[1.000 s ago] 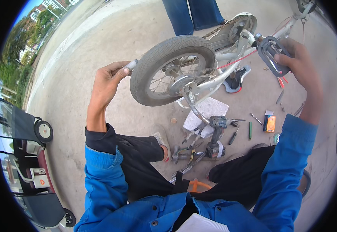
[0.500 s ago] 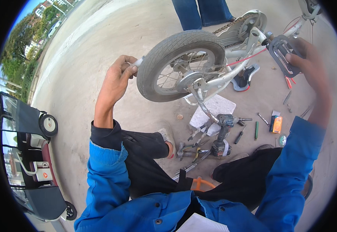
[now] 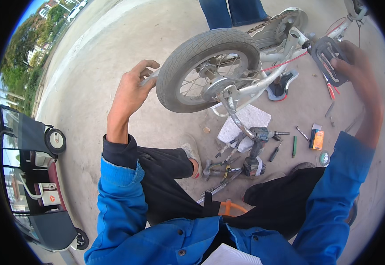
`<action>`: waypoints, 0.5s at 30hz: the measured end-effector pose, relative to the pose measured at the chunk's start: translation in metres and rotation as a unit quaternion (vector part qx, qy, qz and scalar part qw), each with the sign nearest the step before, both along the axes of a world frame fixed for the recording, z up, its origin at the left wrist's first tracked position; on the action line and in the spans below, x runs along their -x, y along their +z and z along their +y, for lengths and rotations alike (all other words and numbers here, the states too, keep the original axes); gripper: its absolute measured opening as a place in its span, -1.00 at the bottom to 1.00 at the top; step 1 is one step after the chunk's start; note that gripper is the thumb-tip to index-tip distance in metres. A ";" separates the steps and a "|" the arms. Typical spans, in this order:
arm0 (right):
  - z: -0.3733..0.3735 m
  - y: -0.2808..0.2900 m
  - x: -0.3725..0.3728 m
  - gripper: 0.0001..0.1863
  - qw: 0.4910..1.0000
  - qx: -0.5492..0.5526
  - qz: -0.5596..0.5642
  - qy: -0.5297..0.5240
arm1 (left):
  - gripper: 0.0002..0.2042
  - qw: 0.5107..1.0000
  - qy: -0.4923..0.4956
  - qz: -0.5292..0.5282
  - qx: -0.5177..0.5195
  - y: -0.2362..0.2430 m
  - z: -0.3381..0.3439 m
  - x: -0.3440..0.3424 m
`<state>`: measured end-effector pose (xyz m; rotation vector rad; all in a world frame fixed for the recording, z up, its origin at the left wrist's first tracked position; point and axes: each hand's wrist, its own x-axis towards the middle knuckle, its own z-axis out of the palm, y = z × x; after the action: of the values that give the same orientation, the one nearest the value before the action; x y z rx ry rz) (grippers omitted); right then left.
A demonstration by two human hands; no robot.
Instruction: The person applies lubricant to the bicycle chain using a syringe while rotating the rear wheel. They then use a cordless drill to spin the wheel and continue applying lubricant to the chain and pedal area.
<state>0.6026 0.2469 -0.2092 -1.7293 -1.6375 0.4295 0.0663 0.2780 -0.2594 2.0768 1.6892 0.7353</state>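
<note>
My left hand (image 3: 133, 90) is at the left edge of the grey rear tyre (image 3: 170, 66), pinching a small pale object (image 3: 151, 78), largely hidden by my fingers and too unclear to name. My right hand (image 3: 351, 66) grips a dark grey pedal (image 3: 322, 55) on the white bicycle frame (image 3: 269, 81). The bicycle lies on its side in front of me, with its spoked wheel, chain ring (image 3: 285, 26) and a red cable (image 3: 280, 62) showing.
Blue-trousered legs (image 3: 241, 11) stand behind the bicycle. Below lie a saddle (image 3: 280, 86), a white pad (image 3: 238, 121), a power drill (image 3: 256, 159), several hand tools (image 3: 275, 152) and an orange box (image 3: 317, 140). A small vehicle (image 3: 29, 172) is at the left.
The bicycle has shifted slightly up and right in view, with my right hand on the pedal. My left hand has also moved up and right, and its fingers have lifted a little.
</note>
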 end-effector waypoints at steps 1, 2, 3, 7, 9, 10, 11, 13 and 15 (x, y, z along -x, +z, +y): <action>0.000 0.000 0.000 -0.41 1.000 0.002 -0.018 0.012 | -0.70 0.999 0.023 0.010 0.026 0.003 0.000 0.003; -0.001 0.000 0.000 -0.42 1.000 -0.003 -0.023 0.003 | -0.69 0.999 0.030 0.008 0.033 0.005 0.001 0.004; -0.002 0.001 0.001 -0.42 1.000 -0.012 -0.017 -0.010 | -0.70 0.999 0.030 0.002 0.027 0.004 0.002 0.004; -0.001 0.000 -0.002 -0.41 1.000 0.018 -0.022 0.008 | -0.74 0.999 -0.010 -0.048 -0.019 -0.002 0.005 0.007; 0.001 -0.002 -0.004 -0.39 1.000 0.015 -0.010 0.018 | -0.79 0.999 -0.018 -0.045 -0.023 -0.005 0.007 0.010; 0.002 -0.007 -0.004 -0.38 1.000 -0.006 -0.015 -0.001 | -0.82 0.999 -0.020 -0.035 -0.029 -0.007 0.008 0.011; 0.004 -0.012 -0.003 -0.37 0.999 -0.044 -0.026 -0.019 | -0.84 0.998 -0.028 -0.027 -0.041 -0.008 0.010 0.013; 0.006 -0.017 -0.005 -0.36 0.996 -0.075 -0.037 -0.035 | -0.87 0.996 -0.042 -0.077 -0.003 -0.007 0.014 0.016; 0.007 -0.015 -0.007 -0.37 0.998 -0.045 -0.023 -0.041 | -0.87 0.993 -0.052 -0.104 0.011 -0.008 0.016 0.017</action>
<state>0.6100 0.2535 -0.2245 -1.7438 -1.5869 0.2745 0.0498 0.2938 -0.2670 1.9800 1.4583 0.8623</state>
